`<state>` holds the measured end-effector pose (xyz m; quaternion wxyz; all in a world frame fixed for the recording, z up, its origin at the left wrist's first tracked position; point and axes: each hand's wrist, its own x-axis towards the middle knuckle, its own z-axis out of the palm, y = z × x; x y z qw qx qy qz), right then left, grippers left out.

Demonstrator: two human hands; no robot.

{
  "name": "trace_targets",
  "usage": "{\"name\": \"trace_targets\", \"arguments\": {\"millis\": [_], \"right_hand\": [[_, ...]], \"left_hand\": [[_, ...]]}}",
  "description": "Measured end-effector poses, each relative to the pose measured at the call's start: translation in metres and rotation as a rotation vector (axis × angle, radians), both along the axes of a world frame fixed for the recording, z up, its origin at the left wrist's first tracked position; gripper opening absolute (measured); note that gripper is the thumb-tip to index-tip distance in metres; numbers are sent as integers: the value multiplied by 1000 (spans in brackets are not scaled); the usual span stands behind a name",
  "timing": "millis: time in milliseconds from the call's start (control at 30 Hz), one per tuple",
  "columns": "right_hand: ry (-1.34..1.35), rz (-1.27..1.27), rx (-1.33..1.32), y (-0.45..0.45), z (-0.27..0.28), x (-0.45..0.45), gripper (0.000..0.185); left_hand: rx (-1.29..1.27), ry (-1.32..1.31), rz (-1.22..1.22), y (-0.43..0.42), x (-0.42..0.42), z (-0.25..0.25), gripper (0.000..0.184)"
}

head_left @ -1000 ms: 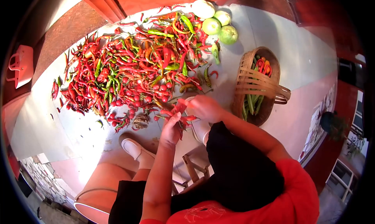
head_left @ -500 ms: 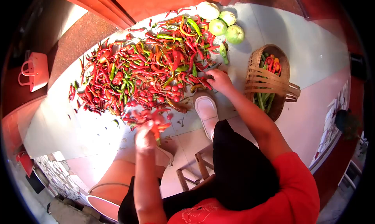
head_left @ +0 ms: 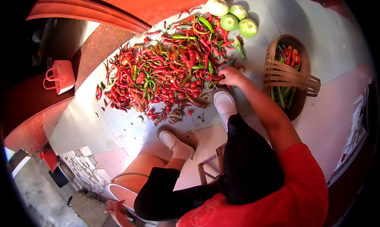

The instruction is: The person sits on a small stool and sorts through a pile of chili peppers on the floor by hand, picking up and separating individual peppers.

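Observation:
A wide heap of red and green chili peppers (head_left: pixel 158 68), mixed with small round red fruits (head_left: pixel 193 84), covers the pale floor in front of me. My right hand (head_left: pixel 232 77) is at the heap's right edge, above my shoe, its fingers bent and pressed together; what lies between them is hidden. At the lower left, my left hand (head_left: pixel 118 212) is by the rim of an orange bucket (head_left: pixel 136 163). It is closed around something red that looks like chili peppers, partly blurred and cut by the shadow there.
A wicker basket (head_left: pixel 277 78) holding peppers and long green vegetables stands at right. Round pale-green gourds (head_left: pixel 248 27) sit at the back. My shoes (head_left: pixel 225 102) flank the heap's near edge. A wooden stool (head_left: pixel 209 173) is beneath me, and a pink handbag (head_left: pixel 63 76) is at far left.
My left hand has swung from the heap's near edge, with red peppers in it, down and left to the bucket. My right hand stays at the heap's right edge. The view has shifted.

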<state>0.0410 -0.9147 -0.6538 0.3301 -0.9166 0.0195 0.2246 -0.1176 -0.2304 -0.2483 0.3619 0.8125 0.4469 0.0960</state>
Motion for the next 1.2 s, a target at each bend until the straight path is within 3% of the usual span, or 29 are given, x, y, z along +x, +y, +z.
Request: {"name": "trace_targets", "arguments": {"millis": [167, 233, 300, 400, 467, 600, 667, 700, 767, 967, 1000, 1133, 1200], "right_hand": [[-6, -50, 197, -10, -1, -3, 29], [94, -175, 347, -13, 24, 0, 23], [196, -248, 429, -17, 32, 1, 22], [169, -248, 491, -25, 15, -5, 21], [338, -451, 963, -22, 33, -9, 21], [381, -535, 1067, -8, 84, -5, 25], [409, -506, 1087, -2, 103, -3, 22], [408, -480, 1123, 4, 112, 1, 24], [385, -405, 1180, 20, 125, 6, 26], [507, -139, 1312, 60, 155, 13, 28], [495, -70, 1239, 65, 169, 16, 30], [582, -20, 1316, 77, 178, 18, 31], [536, -45, 1314, 79, 178, 18, 31]], "left_hand": [[174, 638, -28, 34, -41, -20, 50], [310, 935, -215, 35, -28, -18, 52], [513, 1062, -465, 12, 10, -11, 55], [704, 653, -704, -89, 84, -8, 49], [507, 451, -800, -142, 122, -31, 44], [99, 433, -1162, -280, 165, -103, 43], [-58, 203, -1346, -326, 156, -146, 43], [-81, 179, -1446, -337, 145, -152, 45], [170, 85, -1622, -346, 124, -160, 47], [76, -42, -1469, -369, 121, -159, 54], [50, -85, -1420, -376, 128, -159, 56], [37, -222, -1333, -394, 151, -181, 49], [-78, -141, -1224, -402, 151, -188, 41]]}}
